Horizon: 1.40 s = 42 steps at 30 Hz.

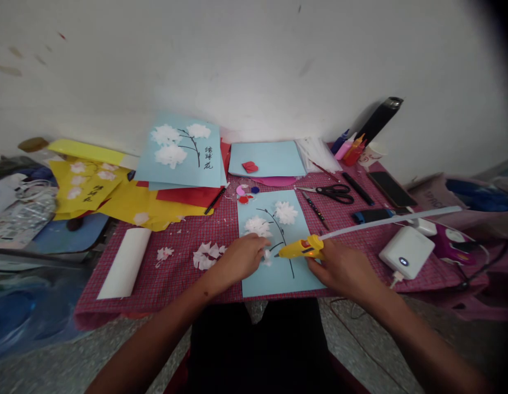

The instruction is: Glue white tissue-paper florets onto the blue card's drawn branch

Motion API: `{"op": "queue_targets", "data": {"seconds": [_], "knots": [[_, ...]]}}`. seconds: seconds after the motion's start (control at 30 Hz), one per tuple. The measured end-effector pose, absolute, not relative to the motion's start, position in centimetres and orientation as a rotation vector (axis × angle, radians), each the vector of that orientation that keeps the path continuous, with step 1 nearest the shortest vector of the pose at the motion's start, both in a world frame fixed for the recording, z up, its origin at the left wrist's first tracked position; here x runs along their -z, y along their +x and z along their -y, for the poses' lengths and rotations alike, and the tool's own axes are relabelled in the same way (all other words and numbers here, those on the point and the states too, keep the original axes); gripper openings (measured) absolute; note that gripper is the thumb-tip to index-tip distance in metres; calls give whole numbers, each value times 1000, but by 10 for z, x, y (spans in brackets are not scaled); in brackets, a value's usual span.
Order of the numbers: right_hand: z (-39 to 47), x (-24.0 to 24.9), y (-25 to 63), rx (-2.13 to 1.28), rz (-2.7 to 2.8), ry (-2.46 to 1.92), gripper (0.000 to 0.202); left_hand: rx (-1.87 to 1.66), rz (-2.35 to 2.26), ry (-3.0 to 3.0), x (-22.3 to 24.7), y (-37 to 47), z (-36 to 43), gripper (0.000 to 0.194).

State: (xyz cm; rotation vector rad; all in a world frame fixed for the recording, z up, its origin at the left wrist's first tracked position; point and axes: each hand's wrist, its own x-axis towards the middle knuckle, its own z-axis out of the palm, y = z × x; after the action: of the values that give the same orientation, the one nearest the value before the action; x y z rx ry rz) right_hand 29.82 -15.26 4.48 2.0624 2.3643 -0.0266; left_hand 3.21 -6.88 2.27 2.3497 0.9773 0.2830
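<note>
My right hand (pixel 340 268) is wrapped round a yellow hot glue gun (pixel 301 248), with a long clear glue stick (pixel 393 221) jutting out of its back. The nozzle points left, close to small white paper petals (pixel 267 258) low on a light blue sheet (pixel 262 284). At those petals the fingers of my left hand (pixel 248 256) are pinched together, seemingly on one petal; the fingertips partly hide it. Black branches are drawn on the sheet, and two white paper blossoms (pixel 286 213) sit on them. Loose white petals (pixel 207 255) lie left of the sheet.
Behind stand a finished blossom picture (pixel 180 153) and blue card (pixel 266 156) with a red paper piece. Black scissors (pixel 334 191), a pen (pixel 315 209), a phone (pixel 389 189) and a white power bank (pixel 407 251) lie rightward. A white paper roll (pixel 125 262) lies left.
</note>
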Motion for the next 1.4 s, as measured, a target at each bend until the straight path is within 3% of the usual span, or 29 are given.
{"op": "queue_targets", "data": {"seconds": [0.47,0.8,1.4], "knots": [[160,-39,299,4,-2374,2124,34,-328,-965,2344,-22,25,70,21],[156,-39,289,23,-2294,2112,34,-242,-948,2386,-23,26,71,31],[150,-37,279,79,-2308,2132,31,-166,-997,2426,-26,33,70,22]]}}
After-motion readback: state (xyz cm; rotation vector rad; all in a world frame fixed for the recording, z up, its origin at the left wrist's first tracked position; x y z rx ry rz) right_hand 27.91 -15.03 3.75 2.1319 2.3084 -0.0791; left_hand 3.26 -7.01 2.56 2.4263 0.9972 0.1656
